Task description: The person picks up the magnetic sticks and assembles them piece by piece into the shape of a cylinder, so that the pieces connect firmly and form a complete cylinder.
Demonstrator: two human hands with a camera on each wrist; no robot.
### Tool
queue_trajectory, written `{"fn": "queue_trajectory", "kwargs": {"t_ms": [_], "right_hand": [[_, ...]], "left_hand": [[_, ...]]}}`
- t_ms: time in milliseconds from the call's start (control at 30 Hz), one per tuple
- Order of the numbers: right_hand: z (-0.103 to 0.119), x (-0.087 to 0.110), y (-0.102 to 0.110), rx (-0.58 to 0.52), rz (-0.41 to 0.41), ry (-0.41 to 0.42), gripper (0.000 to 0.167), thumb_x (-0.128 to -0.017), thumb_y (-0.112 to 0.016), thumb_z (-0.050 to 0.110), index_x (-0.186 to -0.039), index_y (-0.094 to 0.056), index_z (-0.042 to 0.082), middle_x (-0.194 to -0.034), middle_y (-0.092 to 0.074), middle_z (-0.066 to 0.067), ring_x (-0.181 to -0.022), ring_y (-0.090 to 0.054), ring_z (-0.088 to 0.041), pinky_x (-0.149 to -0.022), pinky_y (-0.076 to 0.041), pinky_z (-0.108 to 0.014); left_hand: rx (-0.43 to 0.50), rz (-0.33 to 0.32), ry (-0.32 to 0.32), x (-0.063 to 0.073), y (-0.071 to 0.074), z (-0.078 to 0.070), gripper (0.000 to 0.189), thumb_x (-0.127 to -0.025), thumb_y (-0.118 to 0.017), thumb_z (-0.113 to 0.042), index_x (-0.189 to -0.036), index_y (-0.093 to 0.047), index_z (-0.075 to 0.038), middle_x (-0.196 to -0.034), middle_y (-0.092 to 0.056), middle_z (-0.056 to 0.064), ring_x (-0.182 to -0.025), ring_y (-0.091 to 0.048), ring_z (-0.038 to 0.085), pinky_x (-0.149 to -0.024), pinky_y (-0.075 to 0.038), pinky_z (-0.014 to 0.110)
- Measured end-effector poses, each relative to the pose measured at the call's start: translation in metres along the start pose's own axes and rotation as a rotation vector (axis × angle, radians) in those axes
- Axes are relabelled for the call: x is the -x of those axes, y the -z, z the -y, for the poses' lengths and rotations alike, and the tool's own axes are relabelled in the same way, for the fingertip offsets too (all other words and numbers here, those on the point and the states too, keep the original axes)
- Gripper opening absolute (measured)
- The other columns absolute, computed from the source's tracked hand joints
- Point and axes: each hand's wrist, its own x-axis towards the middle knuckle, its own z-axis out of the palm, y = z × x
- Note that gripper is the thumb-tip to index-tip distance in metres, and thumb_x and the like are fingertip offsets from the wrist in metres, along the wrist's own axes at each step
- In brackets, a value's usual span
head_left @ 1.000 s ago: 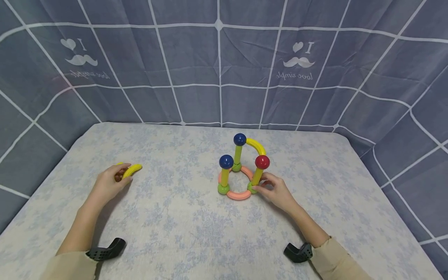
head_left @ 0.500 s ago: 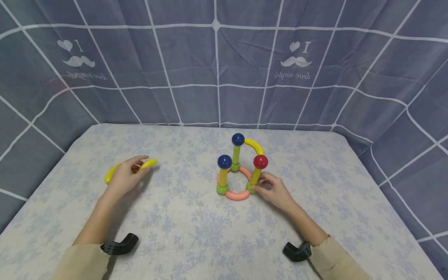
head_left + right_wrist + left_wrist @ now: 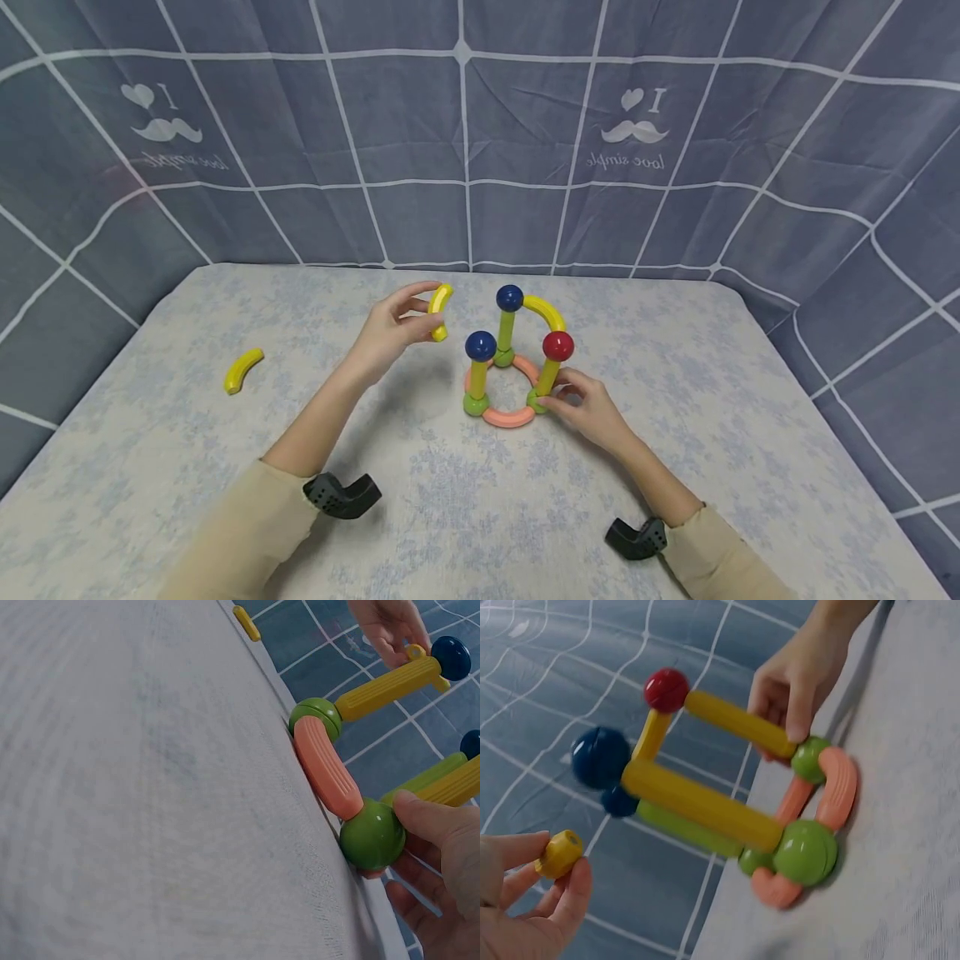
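My left hand (image 3: 393, 329) pinches a short curved yellow rod (image 3: 441, 310) between thumb and fingers, raised above the table to the left of a toy frame. That frame has green balls at its foot, joined in a ring by curved pink rods (image 3: 508, 417). Straight rods rise from them to two blue balls (image 3: 481, 346) and a red ball (image 3: 558, 346). Another curved yellow rod (image 3: 545, 311) bridges the rear blue ball and the red one. My right hand (image 3: 596, 412) holds the near right green ball (image 3: 373, 834), thumb at its joint with the straight yellow rod (image 3: 548, 378).
A loose curved yellow rod (image 3: 243, 371) lies on the left of the table. The patterned tablecloth (image 3: 420, 517) runs back to a grey-blue grid curtain (image 3: 420, 125). Each wrist wears a black camera mount (image 3: 342, 496).
My left hand has moved right and up from the table's left side, carrying one curved yellow rod and leaving the other lying there. The right hand and the frame stay in place.
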Motion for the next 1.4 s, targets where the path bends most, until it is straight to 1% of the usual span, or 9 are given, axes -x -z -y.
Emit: {"fn": "queue_trajectory", "kwargs": {"t_ms": [133,267,367,500,633,933,1100,1267,1400], "right_hand": [[-0.018,0.001,-0.004,0.009,-0.005,0.01,0.024,-0.075,-0.071,-0.004,-0.097,-0.062,-0.002,-0.09,-0.064,-0.013,-0.084,-0.058,-0.016,-0.068,-0.053,-0.032],[-0.009,0.0,-0.002,0.015,-0.01,0.012,0.024,-0.074,-0.07,-0.007,-0.096,-0.061,-0.005,-0.089,-0.064,-0.015,-0.082,-0.058,-0.015,-0.067,-0.053,-0.033],[0.006,-0.001,0.001,0.014,-0.008,0.003,0.024,-0.073,-0.07,-0.009,-0.095,-0.061,-0.006,-0.088,-0.064,-0.016,-0.082,-0.057,-0.015,-0.067,-0.053,-0.037],[0.008,-0.001,0.002,0.013,-0.003,-0.004,0.024,-0.073,-0.07,-0.009,-0.095,-0.061,-0.006,-0.088,-0.064,-0.016,-0.083,-0.058,-0.014,-0.068,-0.054,-0.037],[0.007,-0.001,0.002,0.01,-0.004,0.004,0.023,-0.073,-0.07,-0.008,-0.094,-0.061,-0.006,-0.088,-0.064,-0.016,-0.082,-0.058,-0.014,-0.067,-0.053,-0.035],[0.007,-0.002,0.003,-0.001,0.002,-0.022,0.024,-0.073,-0.07,-0.008,-0.096,-0.061,-0.005,-0.089,-0.065,-0.015,-0.083,-0.057,-0.011,-0.069,-0.053,-0.038],[0.007,-0.002,0.003,-0.001,0.0,-0.034,0.023,-0.074,-0.07,-0.007,-0.095,-0.061,-0.005,-0.089,-0.065,-0.016,-0.082,-0.058,-0.015,-0.068,-0.053,-0.034],[0.007,-0.002,0.003,0.0,-0.002,-0.024,0.023,-0.073,-0.07,-0.007,-0.095,-0.061,-0.005,-0.089,-0.065,-0.016,-0.082,-0.058,-0.016,-0.067,-0.053,-0.033],[0.008,-0.002,0.003,-0.001,0.003,-0.022,0.023,-0.074,-0.07,-0.007,-0.095,-0.061,-0.005,-0.089,-0.064,-0.015,-0.083,-0.058,-0.014,-0.067,-0.053,-0.033]], "left_hand": [[0.063,0.009,0.017,-0.006,-0.017,-0.003,0.048,-0.087,-0.061,-0.011,-0.133,-0.045,-0.01,-0.106,-0.053,0.016,-0.085,-0.062,0.019,-0.08,-0.053,0.035],[0.088,0.014,0.02,-0.009,-0.026,-0.004,0.046,-0.088,-0.061,-0.011,-0.131,-0.046,-0.009,-0.103,-0.053,0.016,-0.08,-0.062,0.018,-0.078,-0.054,0.034],[0.087,0.033,0.032,-0.009,-0.029,-0.006,0.045,-0.088,-0.061,-0.012,-0.131,-0.048,-0.008,-0.103,-0.053,0.016,-0.077,-0.062,0.017,-0.08,-0.053,0.037],[0.072,0.071,0.073,-0.01,-0.031,-0.009,0.043,-0.087,-0.062,-0.014,-0.128,-0.051,-0.008,-0.103,-0.056,0.015,-0.076,-0.061,0.017,-0.084,-0.05,0.042],[0.058,0.095,0.089,-0.011,-0.033,-0.011,0.042,-0.087,-0.062,-0.017,-0.126,-0.053,-0.008,-0.102,-0.057,0.013,-0.078,-0.061,0.017,-0.083,-0.051,0.04],[0.067,0.09,0.093,-0.017,-0.038,-0.01,0.04,-0.088,-0.06,-0.017,-0.125,-0.053,-0.004,-0.097,-0.058,0.013,-0.074,-0.061,0.016,-0.087,-0.048,0.044],[0.078,0.087,0.098,-0.017,-0.039,-0.009,0.04,-0.089,-0.059,-0.019,-0.125,-0.053,-0.005,-0.097,-0.058,0.012,-0.075,-0.061,0.016,-0.085,-0.05,0.038],[0.107,0.068,0.048,-0.011,-0.041,-0.002,0.039,-0.093,-0.054,-0.022,-0.129,-0.05,-0.007,-0.1,-0.057,0.011,-0.079,-0.059,0.015,-0.082,-0.051,0.035],[0.109,0.011,-0.061,0.002,-0.047,0.016,0.039,-0.096,-0.044,-0.019,-0.132,-0.045,-0.003,-0.104,-0.056,0.015,-0.086,-0.058,0.018,-0.084,-0.05,0.038]]}}
